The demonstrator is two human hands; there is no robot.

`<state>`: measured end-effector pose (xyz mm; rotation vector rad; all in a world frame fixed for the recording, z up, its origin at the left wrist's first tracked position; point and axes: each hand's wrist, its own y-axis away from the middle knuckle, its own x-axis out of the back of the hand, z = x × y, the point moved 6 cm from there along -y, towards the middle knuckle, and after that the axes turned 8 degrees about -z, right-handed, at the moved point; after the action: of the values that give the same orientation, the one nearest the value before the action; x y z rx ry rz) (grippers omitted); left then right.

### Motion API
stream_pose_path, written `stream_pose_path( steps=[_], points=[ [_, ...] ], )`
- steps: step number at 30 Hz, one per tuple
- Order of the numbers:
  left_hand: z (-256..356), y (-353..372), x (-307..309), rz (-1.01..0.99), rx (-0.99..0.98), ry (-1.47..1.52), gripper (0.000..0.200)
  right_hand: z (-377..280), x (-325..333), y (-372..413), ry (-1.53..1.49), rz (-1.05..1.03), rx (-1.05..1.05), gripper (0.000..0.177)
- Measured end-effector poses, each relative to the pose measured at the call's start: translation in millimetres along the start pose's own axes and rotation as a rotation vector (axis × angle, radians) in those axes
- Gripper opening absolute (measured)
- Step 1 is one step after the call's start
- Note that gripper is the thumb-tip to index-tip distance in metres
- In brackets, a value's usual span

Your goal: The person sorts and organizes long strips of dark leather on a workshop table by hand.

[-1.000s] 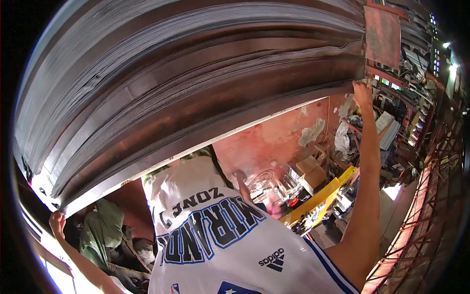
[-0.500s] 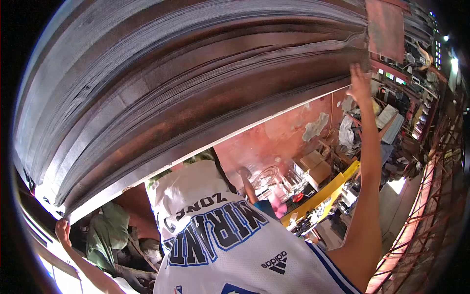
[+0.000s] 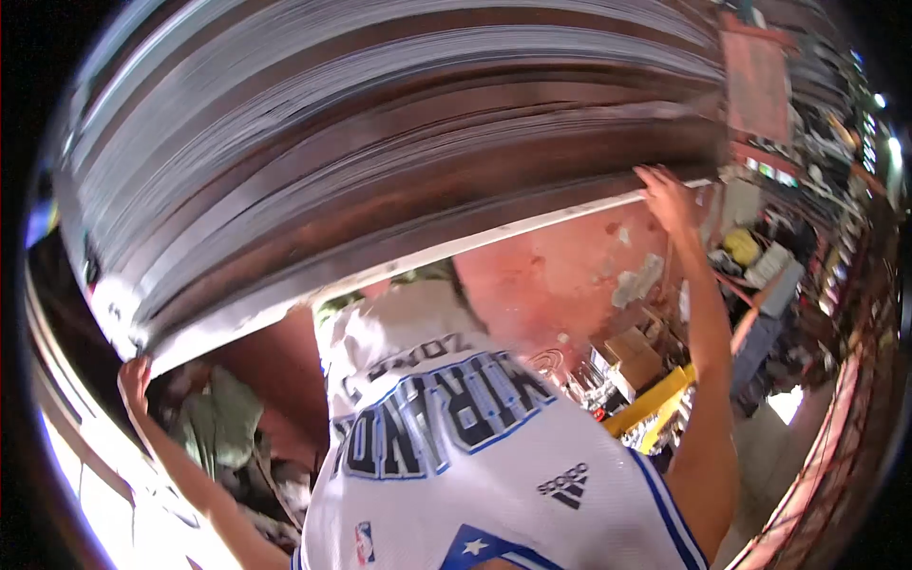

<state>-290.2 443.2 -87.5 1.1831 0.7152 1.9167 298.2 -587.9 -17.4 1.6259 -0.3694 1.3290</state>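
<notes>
Patchy red wall; left fingers grasp layered sheets; right fingers: grip unclear.

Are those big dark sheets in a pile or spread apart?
In a pile: the dark sheets lie in layers, many thin edges showing close together. Whether any sheet is folded, I cannot tell.

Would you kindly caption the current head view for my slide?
Left hand and right hand at the near edge of stacked sheets.
</notes>
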Motion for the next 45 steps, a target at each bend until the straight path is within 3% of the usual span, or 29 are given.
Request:
stream_pose_path(
  steps=[3, 6, 8, 11, 14, 20, 22, 24, 28, 30, 32, 35, 43, 45],
  points=[
    [-4.6, -5.4, -10.3, 0.047, -0.06, 0.098, 0.028, 0.5, 8.4, -4.7, -0.05, -0.079, -0.081, 0.049],
    [29.5, 17.7, -46.3, 0.08, -0.005, 0.075, 0.022, -25.7, 14.1, -8.5, 0.065, 0.025, 0.013, 0.071],
    [44.6, 23.7, -61.2, 0.062, -0.017, 0.051, 0.021, -89.2, 28.2, -15.4, -0.035, 0.007, 0.092, 0.082],
    [57.8, 33.0, -80.2, 0.101, -0.061, 0.08, 0.026, -202.0, 47.4, -22.3, -0.161, 0.035, 0.252, 0.084],
    [90.3, 60.7, -106.7, 0.143, -0.116, 0.038, 0.032, -268.6, 53.8, -32.2, -0.237, 0.16, 0.459, 0.083],
    [133.1, 52.4, -192.7, -0.18, -0.243, 0.295, 0.043, -222.7, 20.4, -65.3, -0.175, 0.06, 0.338, 0.047],
    [166.1, 68.7, -220.4, -0.113, -0.319, 0.064, 0.047, -202.4, 22.4, -65.7, -0.128, 0.05, 0.305, 0.047],
    [179.3, 58.2, -238.8, -0.195, -0.344, -0.072, 0.051, -177.3, 19.5, -69.5, -0.127, 0.064, 0.297, 0.045],
    [218.7, 72.4, -263.7, -0.256, -0.456, -0.122, 0.048, -164.8, 33.4, -78.0, -0.038, -0.07, 0.167, 0.056],
    [242.7, 88.5, -251.6, -0.146, -0.58, -0.187, 0.049, -176.8, 38.6, -82.9, -0.016, -0.106, 0.104, 0.061],
    [255.8, 91.4, -245.9, -0.062, -0.679, -0.194, 0.047, -198.0, 41.5, -94.6, -0.096, -0.027, 0.238, 0.072],
    [285.8, 104.0, -252.6, 0.071, -0.958, -0.274, 0.035, -236.2, 54.3, -113.1, -0.109, 0.022, 0.343, 0.071],
    [306.9, 84.0, -284.4, 0.116, -1.025, -0.466, 0.045, -312.0, 95.5, -160.3, -0.076, 0.057, 0.384, 0.062],
    [304.9, 78.4, -270.9, 0.275, -1.007, -0.328, 0.045, -310.2, 98.5, -173.3, -0.063, 0.052, 0.374, 0.06]
  ],
)
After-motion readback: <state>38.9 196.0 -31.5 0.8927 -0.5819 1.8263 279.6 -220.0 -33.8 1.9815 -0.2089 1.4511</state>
